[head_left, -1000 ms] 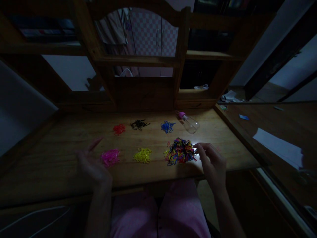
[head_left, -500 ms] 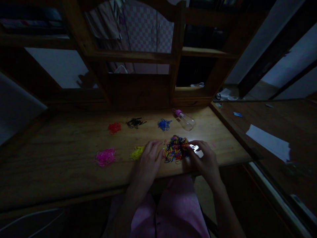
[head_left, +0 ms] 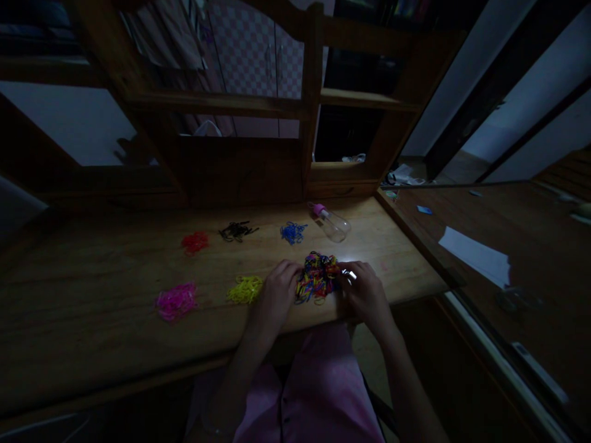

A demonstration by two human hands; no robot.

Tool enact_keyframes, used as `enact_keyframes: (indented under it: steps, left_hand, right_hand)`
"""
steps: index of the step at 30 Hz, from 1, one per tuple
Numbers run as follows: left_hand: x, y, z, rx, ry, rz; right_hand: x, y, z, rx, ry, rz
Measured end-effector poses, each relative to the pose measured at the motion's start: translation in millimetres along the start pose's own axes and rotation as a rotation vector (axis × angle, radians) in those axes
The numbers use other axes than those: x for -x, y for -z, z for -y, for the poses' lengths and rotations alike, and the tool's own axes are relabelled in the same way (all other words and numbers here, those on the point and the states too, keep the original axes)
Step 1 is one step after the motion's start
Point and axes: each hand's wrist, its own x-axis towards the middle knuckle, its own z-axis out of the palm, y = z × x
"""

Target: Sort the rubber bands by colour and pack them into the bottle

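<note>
A tangled pile of multicoloured rubber bands (head_left: 317, 282) lies on the wooden desk between my hands. My left hand (head_left: 276, 296) is at the pile's left edge, with thumb and fingertips closed on bands there. On the opposite edge, my right hand (head_left: 368, 296) pinches some bands between thumb and fingers; its fingertips are partly hidden. Sorted by colour, smaller heaps lie around: yellow bands (head_left: 244, 290) just left of my left hand, pink bands (head_left: 176, 301) farther left, red bands (head_left: 194, 242), black bands (head_left: 237, 231) and blue bands (head_left: 293, 232) behind.
A clear bottle with a pink cap (head_left: 333, 225) lies on its side behind the pile. The desk's wooden shelf frame (head_left: 221, 103) rises at the back. To the right, a brown surface holds white paper (head_left: 475, 255) and a small blue packet (head_left: 424, 210). The room is dim.
The view has shifted, so everything sits farther left in the picture. My left hand's thumb and fingers have come together at the pile's edge. My right hand stays at the pile.
</note>
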Motion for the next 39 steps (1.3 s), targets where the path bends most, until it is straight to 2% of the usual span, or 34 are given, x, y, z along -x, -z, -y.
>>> enact_keyframes:
  steps: [5,9,13,17,22,26,30,39]
  left_hand:
    - [7,-1.3,-11,0.136,0.034,-0.072]
    - [8,-0.5,-15,0.189,0.062,-0.126]
    - [7,2.4,-12,0.143,0.089,-0.134]
    - [8,8.9,-9,0.105,0.072,-0.11]
    - [19,16.7,-15,-0.014,0.077,-0.023]
    - [28,10.9,-18,-0.157,0.075,0.051]
    - [33,1.1,-12,-0.273,0.061,0.058]
    - [29,-3.5,-4,-0.301,0.035,0.052]
  right_hand:
    - [-5,-9,-3,0.0,0.019,-0.015]
    - [-3,-3,2,-0.035,-0.008,-0.047]
    - [-1,4,7,-0.071,-0.041,-0.08]
    - [-1,7,8,-0.047,-0.05,-0.097]
    - [-1,7,10,-0.041,-0.044,-0.107]
    - [0,8,17,-0.049,-0.048,-0.098]
    - [1,12,26,-0.049,-0.059,-0.09]
    - [3,8,45,-0.13,-0.032,-0.084]
